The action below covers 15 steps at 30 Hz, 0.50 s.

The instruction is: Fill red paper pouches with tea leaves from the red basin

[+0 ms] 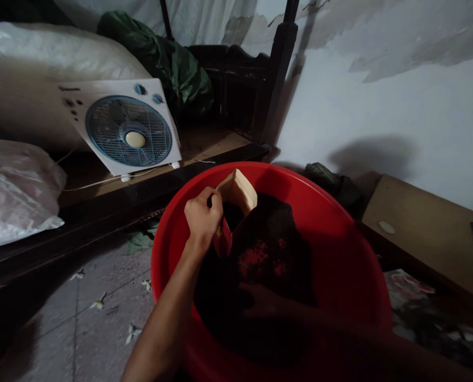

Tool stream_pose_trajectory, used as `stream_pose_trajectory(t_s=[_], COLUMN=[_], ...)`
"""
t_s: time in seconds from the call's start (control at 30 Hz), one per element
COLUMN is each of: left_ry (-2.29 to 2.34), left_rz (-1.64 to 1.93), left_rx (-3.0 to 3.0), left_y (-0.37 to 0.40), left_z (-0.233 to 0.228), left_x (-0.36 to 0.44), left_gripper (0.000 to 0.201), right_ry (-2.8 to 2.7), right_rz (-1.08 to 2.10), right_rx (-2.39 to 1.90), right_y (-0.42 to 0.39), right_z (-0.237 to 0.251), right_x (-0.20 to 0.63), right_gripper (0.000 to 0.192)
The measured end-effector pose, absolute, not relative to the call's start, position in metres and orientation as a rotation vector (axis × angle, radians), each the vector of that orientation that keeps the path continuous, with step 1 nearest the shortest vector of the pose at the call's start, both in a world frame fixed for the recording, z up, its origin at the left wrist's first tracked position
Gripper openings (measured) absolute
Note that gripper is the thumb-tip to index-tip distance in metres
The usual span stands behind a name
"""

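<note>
Pinching the left edge of a paper bag (pixel 245 192), the left hand (pixel 205 216) is closed tight on the rim, thumb and fingers together, and here's the key line: the bag sits just to the right of that hand and on the far side of the right hand (pixel 262 298). Of the 2, the left is nearer, actually touching; the right lies low at the near side, fingers pointing left, well short of the bag. Is it holding anything? Too dark, I cannot tell. It rests in the dark loose stuff (pixel 276 225) heaped in the red tub (pixel 342 239), and the bag stands there too, toward the far left wall.

Look at the bag's mouth: open, facing up, its longer way running near to far, the body tilted a little. How deep the base goes, I can't see. Tan paper inside, red outside, corners creased, and it's dark down within, filled or merely shadowed, hard to call. Red patches show through the heap just right of it.
</note>
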<state>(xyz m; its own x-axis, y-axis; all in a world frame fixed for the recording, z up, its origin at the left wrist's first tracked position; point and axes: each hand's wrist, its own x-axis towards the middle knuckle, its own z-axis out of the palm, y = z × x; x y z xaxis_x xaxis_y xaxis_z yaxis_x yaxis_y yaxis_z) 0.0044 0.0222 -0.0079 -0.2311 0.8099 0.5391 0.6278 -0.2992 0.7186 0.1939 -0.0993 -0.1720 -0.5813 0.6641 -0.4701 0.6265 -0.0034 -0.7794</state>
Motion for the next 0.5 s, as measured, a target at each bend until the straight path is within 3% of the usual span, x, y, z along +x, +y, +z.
stream_pose_trajectory(t_s=[0.1, 0.17, 0.33, 0.4, 0.5], left_ry=[1.736, 1.708, 1.58, 1.547, 1.514], left_rz=[1.556, 1.542, 1.434, 1.402, 1.389], left_rx=[1.816, 1.826, 1.943, 1.969, 1.982], left_y=[0.022, 0.021, 0.017, 0.015, 0.013], left_z=[-0.007, -0.007, -0.009, -0.01, -0.011], left_x=[0.005, 0.005, 0.012, 0.015, 0.02], left_gripper=[0.023, 0.023, 0.023, 0.023, 0.023], right_ry=[-1.881, -1.555, -0.771, -0.646, -0.636], right_rz=[1.625, 1.513, 1.203, 1.036, 1.036], right_rx=[-1.392, -1.384, -1.113, -0.923, -0.764], right_y=[-0.089, -0.075, -0.024, -0.005, 0.021], right_z=[-0.169, -0.151, -0.048, -0.003, 0.041], right_x=[0.201, 0.201, 0.196, 0.192, 0.181], right_gripper=[0.039, 0.031, 0.034, 0.032, 0.028])
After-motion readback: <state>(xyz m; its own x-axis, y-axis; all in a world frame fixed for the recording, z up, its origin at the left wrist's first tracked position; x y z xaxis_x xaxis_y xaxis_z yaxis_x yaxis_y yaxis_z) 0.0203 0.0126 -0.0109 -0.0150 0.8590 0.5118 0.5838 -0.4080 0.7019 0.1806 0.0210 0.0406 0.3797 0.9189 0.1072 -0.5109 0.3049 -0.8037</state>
